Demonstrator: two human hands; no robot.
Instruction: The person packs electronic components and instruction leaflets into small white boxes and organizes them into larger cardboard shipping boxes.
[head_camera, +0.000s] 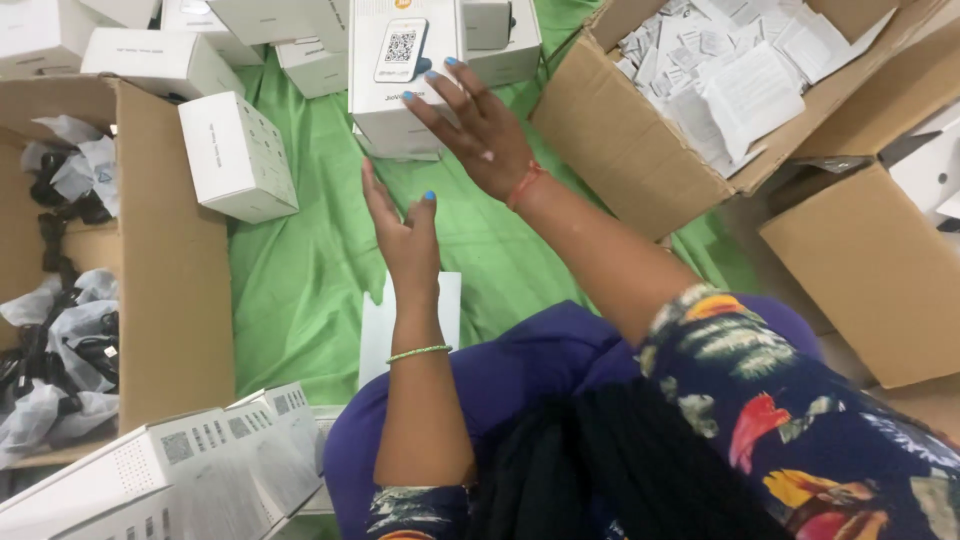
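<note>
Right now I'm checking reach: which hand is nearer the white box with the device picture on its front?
Right hand: fingers at the white box. Left hand: below, apart.

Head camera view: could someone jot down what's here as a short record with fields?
Surface: green cloth
Right hand: open, fingers spread, reaching to the white box with a device picture
Left hand: open, raised over the cloth, holding nothing
Under left wrist: flat white sheet
Left side: cardboard box of wrapped black cables
Top right: cardboard box of folded papers
Around: more small white boxes
</note>
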